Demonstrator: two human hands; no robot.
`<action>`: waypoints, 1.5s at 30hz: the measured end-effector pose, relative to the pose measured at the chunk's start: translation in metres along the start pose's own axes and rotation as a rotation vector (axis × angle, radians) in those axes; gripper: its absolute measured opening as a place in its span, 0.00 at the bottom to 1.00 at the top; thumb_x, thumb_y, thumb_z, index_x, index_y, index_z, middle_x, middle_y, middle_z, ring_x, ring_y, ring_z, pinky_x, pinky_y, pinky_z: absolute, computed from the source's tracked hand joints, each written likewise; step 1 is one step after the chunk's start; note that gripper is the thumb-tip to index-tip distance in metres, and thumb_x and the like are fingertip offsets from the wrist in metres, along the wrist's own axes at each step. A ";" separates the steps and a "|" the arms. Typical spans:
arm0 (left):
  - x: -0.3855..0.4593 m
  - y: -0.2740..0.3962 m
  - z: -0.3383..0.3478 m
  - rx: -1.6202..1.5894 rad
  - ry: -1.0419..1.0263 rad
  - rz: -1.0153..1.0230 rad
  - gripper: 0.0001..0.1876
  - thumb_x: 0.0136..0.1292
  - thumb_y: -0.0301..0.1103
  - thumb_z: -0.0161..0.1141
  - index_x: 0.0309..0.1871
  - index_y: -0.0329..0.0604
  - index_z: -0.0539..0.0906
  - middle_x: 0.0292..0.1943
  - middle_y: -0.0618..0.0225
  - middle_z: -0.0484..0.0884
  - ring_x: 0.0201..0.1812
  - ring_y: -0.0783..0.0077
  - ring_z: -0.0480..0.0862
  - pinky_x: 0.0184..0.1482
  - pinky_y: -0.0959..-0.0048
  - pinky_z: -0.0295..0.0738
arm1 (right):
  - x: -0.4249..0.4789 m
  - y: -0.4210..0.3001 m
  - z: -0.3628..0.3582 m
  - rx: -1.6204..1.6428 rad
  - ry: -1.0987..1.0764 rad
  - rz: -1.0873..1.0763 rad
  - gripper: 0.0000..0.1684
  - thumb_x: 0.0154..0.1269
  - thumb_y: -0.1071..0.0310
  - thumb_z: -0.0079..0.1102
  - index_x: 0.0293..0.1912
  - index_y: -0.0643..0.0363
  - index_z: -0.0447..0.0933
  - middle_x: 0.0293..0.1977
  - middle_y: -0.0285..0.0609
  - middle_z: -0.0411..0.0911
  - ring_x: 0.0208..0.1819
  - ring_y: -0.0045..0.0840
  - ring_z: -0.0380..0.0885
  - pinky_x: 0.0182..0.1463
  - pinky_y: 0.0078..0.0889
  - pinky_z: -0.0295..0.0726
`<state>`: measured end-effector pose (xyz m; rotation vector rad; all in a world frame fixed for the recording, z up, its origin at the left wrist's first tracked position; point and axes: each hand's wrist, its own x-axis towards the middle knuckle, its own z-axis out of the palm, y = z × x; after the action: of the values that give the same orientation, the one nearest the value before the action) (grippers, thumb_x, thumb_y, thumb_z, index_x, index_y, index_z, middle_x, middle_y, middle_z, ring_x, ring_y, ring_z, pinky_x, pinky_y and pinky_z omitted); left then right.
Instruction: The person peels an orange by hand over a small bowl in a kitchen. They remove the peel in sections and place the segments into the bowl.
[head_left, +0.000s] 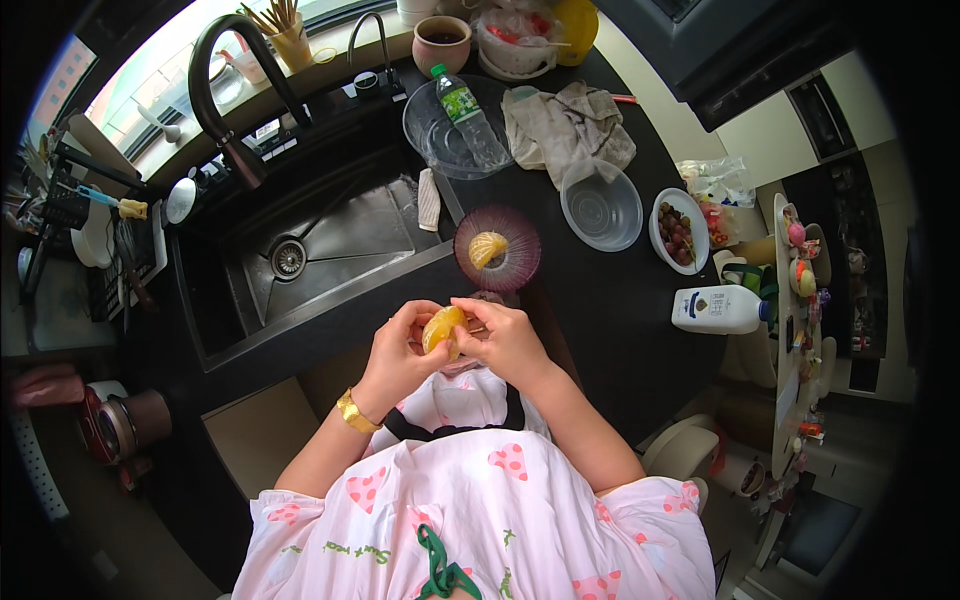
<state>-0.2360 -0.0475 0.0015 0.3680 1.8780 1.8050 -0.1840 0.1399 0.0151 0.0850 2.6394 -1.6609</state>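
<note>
Between both hands I hold a peeled piece of an orange citrus fruit, in front of my chest at the counter's edge. My left hand grips it from the left. The fingers of my right hand pinch its right side, with the thumb pressed to its face. Just beyond my hands stands a purple ribbed glass bowl. In it lies a cluster of peeled citrus segments with white pith on them. My fingers partly hide the fruit.
Left is a dark sink with a black faucet. Behind the bowl are an empty plastic bottle in a clear basin and a grey cloth. Rightward stand a plastic tub, a bowl of grapes and a white jug.
</note>
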 end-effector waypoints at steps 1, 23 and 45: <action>0.000 0.000 0.000 0.010 0.003 0.005 0.19 0.61 0.24 0.70 0.55 0.34 0.79 0.42 0.65 0.86 0.40 0.81 0.85 0.43 0.80 0.83 | 0.000 0.001 0.001 -0.055 0.013 -0.040 0.24 0.66 0.66 0.68 0.59 0.68 0.80 0.46 0.56 0.86 0.43 0.39 0.89 0.49 0.34 0.88; 0.010 0.001 -0.011 0.076 -0.064 -0.047 0.21 0.58 0.26 0.65 0.56 0.35 0.79 0.42 0.65 0.85 0.41 0.77 0.83 0.46 0.76 0.80 | 0.007 0.001 0.004 -0.210 0.013 -0.089 0.27 0.66 0.69 0.63 0.62 0.70 0.76 0.43 0.59 0.86 0.41 0.46 0.87 0.48 0.40 0.87; 0.018 -0.011 -0.025 -0.575 -0.204 -0.265 0.20 0.61 0.19 0.52 0.58 0.40 0.73 0.51 0.66 0.79 0.52 0.76 0.80 0.58 0.75 0.76 | 0.017 0.024 -0.009 0.789 -0.089 0.386 0.23 0.79 0.67 0.56 0.66 0.68 0.71 0.50 0.49 0.84 0.47 0.25 0.87 0.53 0.30 0.90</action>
<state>-0.2627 -0.0604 -0.0122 0.0828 1.1409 1.9338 -0.1991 0.1589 -0.0038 0.4745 1.6108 -2.3279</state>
